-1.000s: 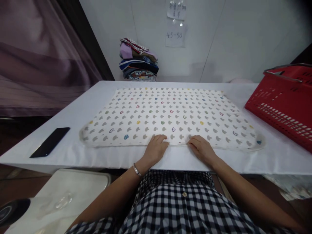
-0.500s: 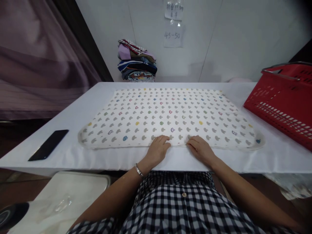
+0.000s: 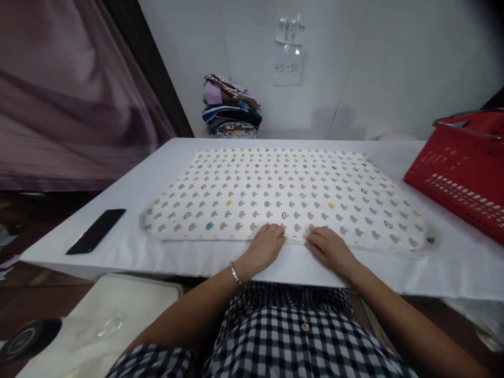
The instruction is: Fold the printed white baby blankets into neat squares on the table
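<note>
The cloth (image 3: 275,194) (white, printed with small mushrooms) lies spread flat on the white table (image 3: 157,268), its near edge a little in from the table's near side. Both forearms reach forward from the person's checked shirt (image 3: 291,341), angled inward so that the hands nearly meet at the middle of that edge.

The left hand (image 3: 266,247) rests palm down, its fingers bent over the cloth's edge and pointing away from the body; a bracelet (image 3: 235,273) circles the wrist. The right hand (image 3: 329,248) mirrors it, fingertips drawn together at the edge, a short gap from the left. Whether either hand pinches the fabric or only presses on it, I cannot tell.

The phone (image 3: 96,231) lies on the table left of the cloth, and the red basket (image 3: 464,178) stands to its right. Folded clothes (image 3: 232,107) are stacked beyond the far edge.
</note>
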Demonstrator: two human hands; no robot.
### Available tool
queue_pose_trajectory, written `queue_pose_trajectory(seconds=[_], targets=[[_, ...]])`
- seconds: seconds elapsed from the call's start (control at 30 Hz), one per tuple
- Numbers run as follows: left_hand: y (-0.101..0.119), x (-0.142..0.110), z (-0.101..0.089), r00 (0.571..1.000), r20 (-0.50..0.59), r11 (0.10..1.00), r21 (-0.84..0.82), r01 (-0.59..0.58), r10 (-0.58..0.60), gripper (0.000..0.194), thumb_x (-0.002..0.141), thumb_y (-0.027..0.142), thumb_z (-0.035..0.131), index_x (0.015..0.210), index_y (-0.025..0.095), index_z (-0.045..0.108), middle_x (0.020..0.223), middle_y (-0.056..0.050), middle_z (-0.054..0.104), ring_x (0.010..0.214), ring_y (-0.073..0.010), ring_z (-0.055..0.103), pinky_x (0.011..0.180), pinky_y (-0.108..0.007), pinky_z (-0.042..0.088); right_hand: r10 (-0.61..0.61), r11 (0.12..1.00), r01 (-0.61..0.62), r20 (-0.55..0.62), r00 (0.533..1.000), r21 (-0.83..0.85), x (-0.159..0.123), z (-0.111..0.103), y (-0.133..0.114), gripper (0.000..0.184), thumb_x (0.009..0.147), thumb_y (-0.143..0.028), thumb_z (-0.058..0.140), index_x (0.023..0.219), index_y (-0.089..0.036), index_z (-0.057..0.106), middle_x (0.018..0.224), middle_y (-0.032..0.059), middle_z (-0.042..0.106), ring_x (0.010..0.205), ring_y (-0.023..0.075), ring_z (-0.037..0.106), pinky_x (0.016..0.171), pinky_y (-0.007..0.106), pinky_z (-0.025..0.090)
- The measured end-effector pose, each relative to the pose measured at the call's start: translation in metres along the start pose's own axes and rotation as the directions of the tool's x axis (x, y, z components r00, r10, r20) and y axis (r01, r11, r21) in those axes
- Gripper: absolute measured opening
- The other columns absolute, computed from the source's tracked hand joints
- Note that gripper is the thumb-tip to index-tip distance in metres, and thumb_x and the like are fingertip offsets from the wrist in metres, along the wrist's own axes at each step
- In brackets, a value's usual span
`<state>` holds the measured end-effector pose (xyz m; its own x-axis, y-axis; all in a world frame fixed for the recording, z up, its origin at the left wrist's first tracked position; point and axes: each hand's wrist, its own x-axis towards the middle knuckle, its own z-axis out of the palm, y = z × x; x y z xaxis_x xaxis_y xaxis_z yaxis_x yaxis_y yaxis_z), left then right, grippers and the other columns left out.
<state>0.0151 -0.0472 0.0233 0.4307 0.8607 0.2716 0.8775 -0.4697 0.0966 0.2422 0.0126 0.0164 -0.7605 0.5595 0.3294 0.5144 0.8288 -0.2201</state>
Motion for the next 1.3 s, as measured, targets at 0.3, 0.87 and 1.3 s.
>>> queue_pose_trajectory(seconds=[0.3,0.87,1.3], targets=[[0.004,-0.004,0.007,0.999,-0.010,0.996,0.071,0.054,-0.053,0.014,0.089,0.012,0.039,0.085,0.016,0.052,0.088,-0.005,0.057,0.082,-0.0184,0.051,0.077,-0.034,0.040,-0.078,0.991,0.067,-0.085,0.993,-0.118,0.000,0.009,-0.001,0.021,0.090,-0.021,0.042,0.090,-0.019,0.062,0.088,0.0092,0.062,0.079,0.0217,0.055,0.068,0.036,0.047],[0.015,-0.011,0.005,0.998,-0.003,0.980,0.190,0.057,-0.057,0.007,0.085,0.018,0.049,0.089,0.015,0.055,0.090,-0.005,0.056,0.083,-0.0173,0.049,0.068,-0.031,0.035,-0.279,0.949,0.256,-0.110,0.954,-0.184,-0.003,0.040,0.026,0.028,0.087,-0.031,0.043,0.100,-0.019,0.065,0.096,0.0099,0.065,0.084,0.0226,0.061,0.071,0.036,0.048],[-0.048,-0.062,-0.010,0.921,-0.002,0.895,0.238,0.378,-0.389,0.012,0.086,0.012,0.044,0.091,0.016,0.054,0.095,-0.005,0.057,0.090,-0.0180,0.048,0.077,-0.032,0.036,-0.286,0.951,0.274,-0.070,0.956,-0.144,0.000,0.051,0.024,0.031,0.086,-0.029,0.040,0.101,-0.021,0.066,0.098,0.0096,0.066,0.086,0.0232,0.061,0.074,0.036,0.051]])
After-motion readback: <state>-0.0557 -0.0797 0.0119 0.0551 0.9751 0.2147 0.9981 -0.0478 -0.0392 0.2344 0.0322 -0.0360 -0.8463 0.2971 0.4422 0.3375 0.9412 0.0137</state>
